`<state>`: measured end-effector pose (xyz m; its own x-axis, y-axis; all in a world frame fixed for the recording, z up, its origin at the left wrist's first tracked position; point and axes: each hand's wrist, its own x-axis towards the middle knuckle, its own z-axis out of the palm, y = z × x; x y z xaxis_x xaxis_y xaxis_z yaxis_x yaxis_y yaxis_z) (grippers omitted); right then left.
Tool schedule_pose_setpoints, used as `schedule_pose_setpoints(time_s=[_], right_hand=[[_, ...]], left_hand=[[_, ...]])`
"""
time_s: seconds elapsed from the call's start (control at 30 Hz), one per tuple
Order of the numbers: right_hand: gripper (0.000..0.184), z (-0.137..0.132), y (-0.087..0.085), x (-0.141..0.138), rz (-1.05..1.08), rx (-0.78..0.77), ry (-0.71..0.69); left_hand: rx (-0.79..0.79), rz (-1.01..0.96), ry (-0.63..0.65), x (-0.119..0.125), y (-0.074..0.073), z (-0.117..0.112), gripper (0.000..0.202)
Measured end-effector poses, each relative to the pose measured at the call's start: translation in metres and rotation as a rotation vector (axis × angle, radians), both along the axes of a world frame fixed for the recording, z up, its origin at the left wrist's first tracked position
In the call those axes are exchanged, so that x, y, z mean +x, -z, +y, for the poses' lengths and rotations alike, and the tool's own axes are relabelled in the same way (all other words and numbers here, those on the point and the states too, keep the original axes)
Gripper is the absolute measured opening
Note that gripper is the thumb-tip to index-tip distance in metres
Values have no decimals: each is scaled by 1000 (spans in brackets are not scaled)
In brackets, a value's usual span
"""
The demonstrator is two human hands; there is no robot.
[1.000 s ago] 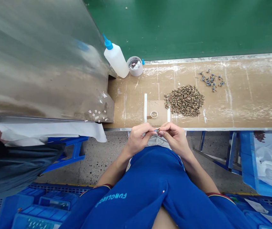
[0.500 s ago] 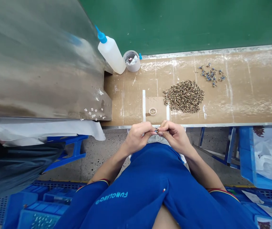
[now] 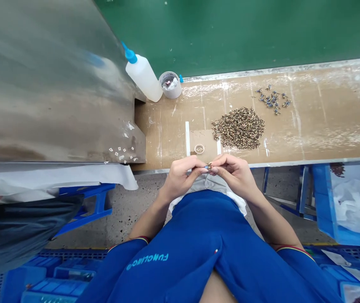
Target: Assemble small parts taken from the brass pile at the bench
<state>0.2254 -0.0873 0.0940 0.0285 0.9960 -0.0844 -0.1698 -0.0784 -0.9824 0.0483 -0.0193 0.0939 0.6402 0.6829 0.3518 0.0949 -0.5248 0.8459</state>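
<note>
My left hand [image 3: 181, 176] and my right hand [image 3: 235, 173] meet fingertip to fingertip at the bench's front edge. Pinched between them is a tiny blue and brass-coloured part [image 3: 208, 166]; its blue end is at my left fingers and its brass end at my right. Its exact kind is too small to make out. Just beyond the hands, a small clear round dish [image 3: 199, 149] rests on a cardboard square [image 3: 207, 139] between white strips. To its right lies a heap of small brass-coloured parts [image 3: 239, 127]. Farther back is a looser group of blue and brass parts [image 3: 273, 100].
A white squeeze bottle [image 3: 145, 78] with a blue nozzle stands at the back left, beside a white tub [image 3: 171, 87] and a small blue cap [image 3: 181, 78]. A metal housing [image 3: 72, 105] borders the left. Another person's dark clothing [image 3: 18, 231] shows at lower left. Blue crates [image 3: 325, 206] stand right.
Both hands keep their pinch on the tiny part, with the fingers shifted slightly. The camera view has moved a little, so the bench things appear slightly farther left.
</note>
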Motion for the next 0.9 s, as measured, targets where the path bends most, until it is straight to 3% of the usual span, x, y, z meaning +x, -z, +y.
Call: schedule_pose_setpoints(time_s=[0.17,0.53,0.9], right_hand=[[32,2,1,0,-20,16,-23],[31,-2,-4,-9,-214,214,-52],[27,1,-1,-16,-256,282,-86]], left_hand=[[-34,2,-16,0,-3,-2,19],[-181,76,-15,-11,-11,-11,26],[-82,107,-4,-19,-16,-8,23]])
